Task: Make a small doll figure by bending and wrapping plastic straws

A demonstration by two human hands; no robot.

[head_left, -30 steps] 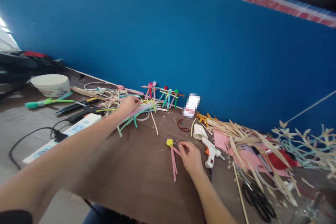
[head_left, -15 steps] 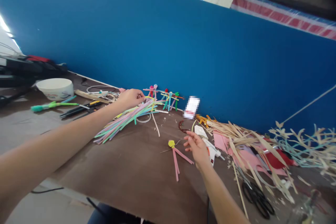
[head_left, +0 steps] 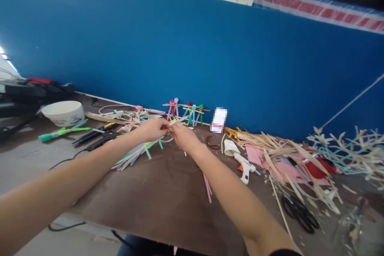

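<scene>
Over the far end of a bundle of pastel pipe cleaners, my left hand and my right hand meet, fingertips almost touching. My left fingers are pinched on pipe cleaners. The right fingers are closed at the same spot, also on pipe cleaner ends, though my hands hide most of the contact. Pink pipe cleaner legs of a small figure show beside my right forearm, which covers its yellow head. Just beyond my hands, several small pipe cleaner figures stand against the blue wall.
On the right lie a white glue gun, black scissors and dried strips on pink paper. A white bowl, a green pipe cleaner piece and a dark glue gun are left. The blue wall bounds the back.
My right hand has moved left and away from me, from near the yellow-headed figure to my left hand, and its fingers have closed. My left hand has shifted slightly nearer.
</scene>
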